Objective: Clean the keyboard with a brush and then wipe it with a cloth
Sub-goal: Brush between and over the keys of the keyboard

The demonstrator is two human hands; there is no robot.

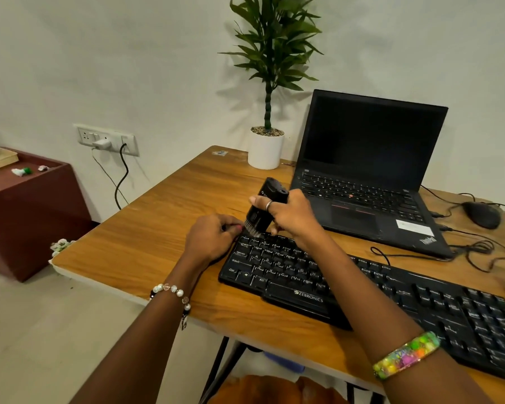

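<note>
A black keyboard [391, 295] lies slantwise on the wooden table [158, 237]. My right hand [292, 214] grips a black brush [264, 205] upright, its bristles touching the keys at the keyboard's far left corner. My left hand [213, 236] rests on the table at that same corner, with curled fingers touching the keyboard's edge. No cloth is in view.
An open black laptop [370, 170] stands behind the keyboard, with a potted plant [267, 147] to its left. A black mouse [483, 214] and cables lie at the far right. A red-brown cabinet [32, 211] stands left of the table.
</note>
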